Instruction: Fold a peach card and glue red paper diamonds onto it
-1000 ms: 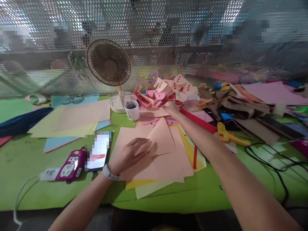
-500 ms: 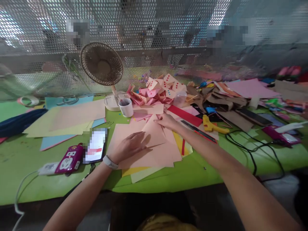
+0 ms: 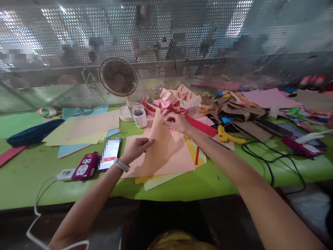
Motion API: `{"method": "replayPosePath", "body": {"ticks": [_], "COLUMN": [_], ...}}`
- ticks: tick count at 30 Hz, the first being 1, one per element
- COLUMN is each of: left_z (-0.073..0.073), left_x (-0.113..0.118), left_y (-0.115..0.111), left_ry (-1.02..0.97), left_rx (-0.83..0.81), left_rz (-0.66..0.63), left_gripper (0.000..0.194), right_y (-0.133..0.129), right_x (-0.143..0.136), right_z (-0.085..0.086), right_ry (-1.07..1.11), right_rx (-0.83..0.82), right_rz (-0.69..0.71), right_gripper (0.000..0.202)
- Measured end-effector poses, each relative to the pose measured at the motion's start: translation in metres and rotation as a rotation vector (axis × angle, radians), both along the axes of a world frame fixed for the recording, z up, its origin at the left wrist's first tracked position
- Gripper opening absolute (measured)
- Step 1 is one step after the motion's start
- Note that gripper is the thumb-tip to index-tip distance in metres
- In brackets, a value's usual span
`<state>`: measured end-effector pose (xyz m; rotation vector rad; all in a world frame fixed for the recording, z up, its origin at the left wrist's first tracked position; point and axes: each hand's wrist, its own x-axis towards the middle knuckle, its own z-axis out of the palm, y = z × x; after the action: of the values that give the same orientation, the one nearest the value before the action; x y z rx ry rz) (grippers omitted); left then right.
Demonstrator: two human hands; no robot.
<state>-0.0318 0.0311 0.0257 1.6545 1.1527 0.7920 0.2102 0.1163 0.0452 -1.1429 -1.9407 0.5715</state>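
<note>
A peach sheet of paper [image 3: 159, 152] is raised and curled over a stack of similar peach sheets [image 3: 182, 163]. My left hand [image 3: 137, 148] is closed on the raised sheet's left edge, thumb and fingers pressed together. At the top right edge of the same sheet is my right hand [image 3: 178, 123], its thumb and index finger bent into a pinch at the paper. Yellow and pale green sheets [image 3: 158, 182] stick out under the stack. Pink folded paper pieces with red dots [image 3: 182, 95] are heaped just beyond my hands.
Left of the stack are a phone [image 3: 110, 154] and a purple device [image 3: 85, 166] with a white cable. A white cup [image 3: 139, 118] stands by a fan [image 3: 118, 77]. A yellow glue gun [image 3: 229, 136], black cords [image 3: 272, 159] and brown scraps [image 3: 239, 109] lie on the right.
The top peach sheet has lifted and curled upward. My left hand has gone from lying flat on the paper to gripping its edge. My right hand has shifted slightly, and the view has turned left.
</note>
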Motion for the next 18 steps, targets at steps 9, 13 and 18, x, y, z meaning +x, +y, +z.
{"method": "replayPosePath", "body": {"ticks": [9, 13, 18], "left_z": [0.001, -0.007, -0.011], "left_x": [0.040, 0.055, 0.049], "left_y": [-0.023, -0.030, -0.046], "left_ry": [-0.866, -1.052, -0.731], "left_rx": [-0.309, -0.468, -0.440], "left_rz": [0.290, 0.345, 0.276], "left_gripper": [0.029, 0.022, 0.034], "right_y": [-0.118, -0.133, -0.123], "right_x": [-0.044, -0.044, -0.018], "right_z": [0.005, -0.023, -0.030], "right_ry": [-0.648, -0.767, -0.795], "right_rx": [0.623, 0.781, 0.946], "right_rz": [-0.038, -0.109, -0.097], "right_gripper": [0.034, 0.030, 0.025]}}
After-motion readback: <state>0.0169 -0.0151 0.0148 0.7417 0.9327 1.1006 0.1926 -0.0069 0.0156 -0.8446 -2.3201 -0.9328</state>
